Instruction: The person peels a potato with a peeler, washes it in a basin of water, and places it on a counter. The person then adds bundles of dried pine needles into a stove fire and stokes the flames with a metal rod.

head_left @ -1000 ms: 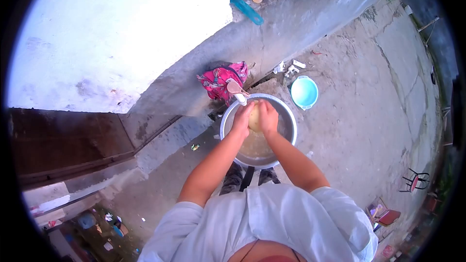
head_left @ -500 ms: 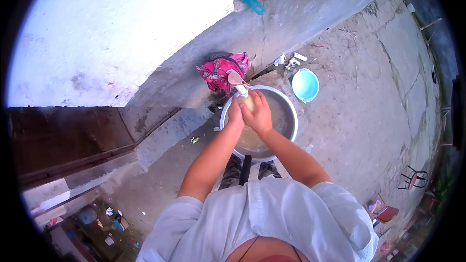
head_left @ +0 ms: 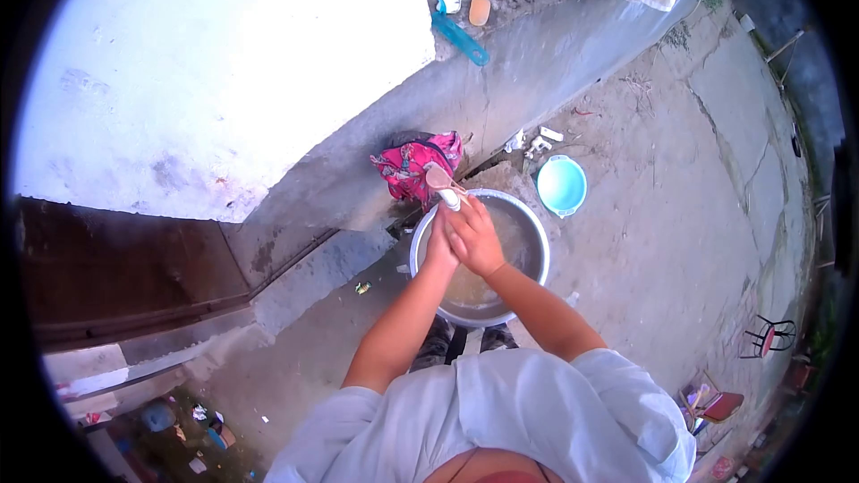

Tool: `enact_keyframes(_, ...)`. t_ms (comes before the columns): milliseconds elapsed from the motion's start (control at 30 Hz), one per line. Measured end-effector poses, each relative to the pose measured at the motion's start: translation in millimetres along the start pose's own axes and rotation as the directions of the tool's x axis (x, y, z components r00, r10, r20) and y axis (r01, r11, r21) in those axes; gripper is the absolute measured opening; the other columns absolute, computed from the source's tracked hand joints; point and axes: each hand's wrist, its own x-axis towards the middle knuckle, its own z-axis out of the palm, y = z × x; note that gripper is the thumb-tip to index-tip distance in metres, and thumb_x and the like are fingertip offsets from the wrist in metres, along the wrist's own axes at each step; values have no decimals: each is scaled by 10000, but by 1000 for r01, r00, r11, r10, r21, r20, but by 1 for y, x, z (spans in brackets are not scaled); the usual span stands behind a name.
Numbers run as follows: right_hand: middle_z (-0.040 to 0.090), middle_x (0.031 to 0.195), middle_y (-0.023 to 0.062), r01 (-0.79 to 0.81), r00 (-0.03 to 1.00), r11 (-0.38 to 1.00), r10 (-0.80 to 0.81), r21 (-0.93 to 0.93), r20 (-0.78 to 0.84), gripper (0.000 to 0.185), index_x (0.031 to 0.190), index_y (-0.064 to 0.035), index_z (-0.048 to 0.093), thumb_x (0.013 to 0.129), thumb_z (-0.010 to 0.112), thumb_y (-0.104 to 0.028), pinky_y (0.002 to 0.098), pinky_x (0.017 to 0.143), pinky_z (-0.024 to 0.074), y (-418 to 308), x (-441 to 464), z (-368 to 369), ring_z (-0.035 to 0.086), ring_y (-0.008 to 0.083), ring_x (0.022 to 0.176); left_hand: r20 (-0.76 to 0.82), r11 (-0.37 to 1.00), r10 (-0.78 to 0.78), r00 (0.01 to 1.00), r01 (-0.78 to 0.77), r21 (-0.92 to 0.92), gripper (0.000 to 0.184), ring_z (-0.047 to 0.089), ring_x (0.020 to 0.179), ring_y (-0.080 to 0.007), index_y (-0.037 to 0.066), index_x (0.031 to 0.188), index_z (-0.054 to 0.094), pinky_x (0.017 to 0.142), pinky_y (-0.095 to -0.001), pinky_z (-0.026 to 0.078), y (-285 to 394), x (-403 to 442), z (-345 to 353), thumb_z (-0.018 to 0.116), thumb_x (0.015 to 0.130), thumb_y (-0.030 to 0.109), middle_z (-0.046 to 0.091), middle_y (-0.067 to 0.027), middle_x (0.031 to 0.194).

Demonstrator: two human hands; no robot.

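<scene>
Whereas a pale round lump showed between your palms half a second ago, your left hand (head_left: 439, 243) and right hand (head_left: 478, 238) now lie together and hide it, so whether they grip it cannot be told. If held, it sits between them, above the far-left part of the metal basin (head_left: 521, 249); its facing and any long axis are out of sight. That places the handling, it seems, right at the white spout (head_left: 451, 201), whose long axis slants down toward your hands and the basin. Past the basin's far-left rim is a pink patterned cloth (head_left: 413, 167); past its far-right rim, apart, stands a light-blue tub (head_left: 562, 186).
</scene>
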Motion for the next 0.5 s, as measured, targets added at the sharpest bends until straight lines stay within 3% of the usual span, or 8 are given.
enact_keyframes(33, 489, 1141, 203, 4, 1000, 1000, -4, -2, -6, 283, 1091, -57, 536, 819, 504, -131, 401, 975, 334, 10, -2, -2, 424, 366, 1127, -111, 999, -11, 994, 16, 44, 418, 498, 1054, -191, 119, 1166, 471, 867, -345, 432, 2, -7, 8, 456, 877, 420, 517, -45, 1136)
enact_keyframes(100, 526, 1062, 182, -268, 963, 916, 267, 299, 45, 233, 1066, -45, 545, 853, 485, -118, 380, 893, 396, 33, -2, -4, 509, 325, 1010, -118, 995, -85, 989, 77, -70, 397, 543, 1008, -210, 163, 1158, 488, 821, -406, 460, -3, 1, -12, 448, 875, 439, 547, -43, 1110)
enact_keyframes(167, 549, 1045, 170, -526, 821, 801, 566, 286, -75, 228, 1063, -36, 537, 873, 458, -135, 364, 820, 423, 61, 28, -16, 538, 323, 940, -116, 984, -172, 978, 177, 35, 474, 564, 975, -266, 162, 1170, 485, 764, -427, 470, 5, -15, -9, 427, 849, 506, 565, -50, 1106)
enact_keyframes(233, 563, 1002, 171, -397, 822, 908, 416, 131, -389, 225, 1053, -27, 537, 881, 453, -146, 367, 757, 439, 60, 98, -52, 561, 317, 857, -58, 969, -235, 970, 238, 58, 482, 553, 998, -285, 162, 1184, 480, 768, -448, 461, 11, -26, -12, 406, 855, 507, 555, -61, 1130)
enact_keyframes(267, 572, 987, 164, -365, 775, 877, 472, 314, -420, 255, 1048, -13, 538, 866, 499, -187, 378, 725, 449, 46, 134, -69, 569, 318, 804, -6, 950, -300, 954, 299, 83, 490, 542, 1020, -304, 162, 1197, 475, 772, -469, 452, 12, -31, -14, 385, 862, 507, 545, -72, 1154)
enact_keyframes(333, 595, 882, 156, -481, 745, 838, 546, 258, -385, 279, 1005, 9, 555, 838, 552, -215, 365, 679, 459, 48, 189, -80, 576, 315, 777, -25, 954, -297, 955, 298, 30, 459, 534, 1029, -297, 142, 1182, 480, 806, -495, 439, 9, -37, -25, 438, 857, 463, 545, -74, 1145)
enact_keyframes(433, 560, 694, 66, -631, 718, 691, 692, 353, -71, 337, 993, 24, 558, 854, 551, -283, 263, 561, 422, 64, 234, -83, 528, 135, 592, -41, 957, -288, 957, 288, 14, 436, 521, 1050, -266, 128, 1177, 483, 859, -493, 424, 12, -46, -30, 487, 853, 421, 548, -73, 1133)
enact_keyframes(500, 517, 614, 7, -544, 737, 422, 654, 726, 172, 293, 905, 9, 581, 871, 527, -277, 232, 497, 373, 60, 240, -87, 469, 86, 530, -32, 957, -289, 957, 290, 19, 445, 527, 1046, -242, 128, 1182, 478, 877, -448, 426, 13, -52, -32, 477, 860, 435, 547, -70, 1139)
